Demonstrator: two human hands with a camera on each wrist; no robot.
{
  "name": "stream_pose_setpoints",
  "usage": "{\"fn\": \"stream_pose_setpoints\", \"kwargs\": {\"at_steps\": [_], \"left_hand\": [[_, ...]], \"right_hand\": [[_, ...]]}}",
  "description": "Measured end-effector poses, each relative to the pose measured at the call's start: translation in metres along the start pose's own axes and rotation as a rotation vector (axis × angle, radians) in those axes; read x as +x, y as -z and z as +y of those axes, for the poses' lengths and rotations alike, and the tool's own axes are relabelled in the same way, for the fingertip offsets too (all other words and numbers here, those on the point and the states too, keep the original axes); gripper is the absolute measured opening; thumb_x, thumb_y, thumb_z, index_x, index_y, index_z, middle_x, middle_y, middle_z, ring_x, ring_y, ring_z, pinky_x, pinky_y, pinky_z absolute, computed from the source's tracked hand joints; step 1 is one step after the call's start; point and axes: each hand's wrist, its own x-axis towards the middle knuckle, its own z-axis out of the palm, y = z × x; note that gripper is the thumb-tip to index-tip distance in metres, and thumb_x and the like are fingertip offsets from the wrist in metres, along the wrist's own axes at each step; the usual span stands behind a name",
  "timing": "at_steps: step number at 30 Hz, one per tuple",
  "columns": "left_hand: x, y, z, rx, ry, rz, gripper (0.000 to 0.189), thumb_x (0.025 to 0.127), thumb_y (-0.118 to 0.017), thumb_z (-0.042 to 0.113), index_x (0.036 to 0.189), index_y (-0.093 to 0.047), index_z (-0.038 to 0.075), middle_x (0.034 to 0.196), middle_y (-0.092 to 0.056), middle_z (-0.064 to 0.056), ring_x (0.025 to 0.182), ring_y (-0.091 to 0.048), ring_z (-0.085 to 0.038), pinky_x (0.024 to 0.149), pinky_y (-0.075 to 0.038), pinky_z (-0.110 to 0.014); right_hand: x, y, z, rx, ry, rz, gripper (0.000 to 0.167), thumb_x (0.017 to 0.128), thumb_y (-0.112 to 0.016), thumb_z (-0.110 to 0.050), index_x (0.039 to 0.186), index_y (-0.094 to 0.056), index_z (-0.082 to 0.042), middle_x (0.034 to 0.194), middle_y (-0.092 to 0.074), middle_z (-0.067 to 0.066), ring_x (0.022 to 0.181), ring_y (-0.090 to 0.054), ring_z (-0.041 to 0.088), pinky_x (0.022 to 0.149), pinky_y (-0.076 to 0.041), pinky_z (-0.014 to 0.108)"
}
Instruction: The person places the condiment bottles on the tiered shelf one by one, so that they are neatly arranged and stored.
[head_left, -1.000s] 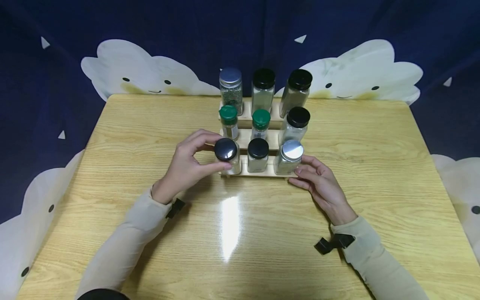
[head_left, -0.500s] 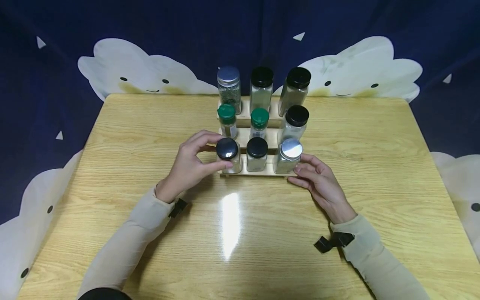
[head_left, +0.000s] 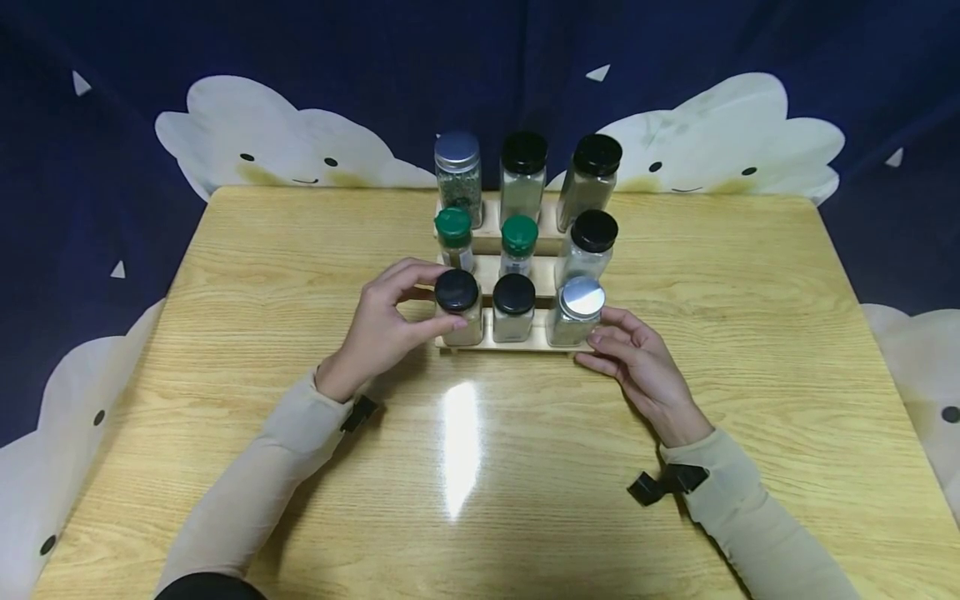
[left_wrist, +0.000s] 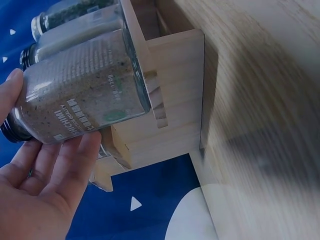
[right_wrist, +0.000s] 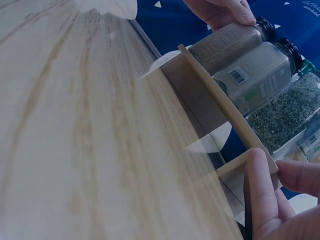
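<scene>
My left hand point(head_left: 378, 321) pinches a square glass spice jar point(head_left: 468, 327) with a black lid between thumb and fingers, at the front left of a three-tier wooden spice rack point(head_left: 546, 333). Brown powder fills this jar point(left_wrist: 82, 85) in the left wrist view, where it stands on the lowest shelf. At the rack's front right corner, my right hand point(head_left: 641, 367) grips the shelf end, with a fingertip on the front edge in the right wrist view. Beside that hand stands a silver-lidded jar point(head_left: 576, 312) of dried herbs. Between them is a second black-lidded jar point(head_left: 514, 308).
On the middle shelf stand two green-capped bottles point(head_left: 455, 242) and a black-lidded jar point(head_left: 592, 246). The top shelf bears a silver-lidded herb jar point(head_left: 460, 179) and two tall black-lidded jars point(head_left: 525, 179). A dark blue curtain point(head_left: 480, 67) hangs behind the wooden table point(head_left: 525, 500).
The left hand and its jar have shifted slightly right and back on the front shelf; the jar's lid glare is gone. The right hand has kept its place at the rack's corner.
</scene>
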Motion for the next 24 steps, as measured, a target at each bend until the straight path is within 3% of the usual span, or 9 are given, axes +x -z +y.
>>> {"fn": "stream_pose_setpoints", "kwargs": {"at_steps": [11, 21, 24], "left_hand": [[-0.003, -0.006, -0.004, -0.012, 0.004, 0.026, 0.066, 0.075, -0.097, -0.01, 0.134, -0.07, -0.006, 0.126, -0.073, -0.015, 0.115, -0.067, -0.023, 0.096, -0.066, -0.039], [-0.009, -0.009, -0.008, 0.002, -0.002, 0.049, 0.071, 0.076, -0.096, -0.008, 0.141, -0.067, -0.004, 0.134, -0.07, -0.015, 0.122, -0.065, -0.025, 0.096, -0.064, -0.051], [-0.01, -0.008, -0.009, 0.003, -0.033, 0.063, 0.065, 0.082, -0.097, 0.005, 0.14, -0.068, -0.003, 0.135, -0.07, -0.014, 0.122, -0.066, -0.026, 0.095, -0.062, -0.057]], "right_hand": [[0.002, 0.002, 0.0, -0.005, -0.002, -0.003, 0.037, 0.108, -0.053, 0.015, 0.141, -0.05, 0.0, 0.105, -0.07, 0.007, 0.099, -0.074, 0.017, 0.095, -0.067, 0.038], [0.0, 0.002, 0.001, -0.031, -0.011, 0.021, 0.038, 0.109, -0.054, 0.012, 0.145, -0.049, 0.001, 0.108, -0.071, 0.008, 0.1, -0.077, 0.019, 0.096, -0.067, 0.037], [-0.002, 0.003, 0.001, -0.031, -0.017, 0.02, 0.038, 0.11, -0.055, 0.009, 0.146, -0.048, 0.001, 0.11, -0.072, 0.008, 0.099, -0.077, 0.021, 0.096, -0.067, 0.037]]}}
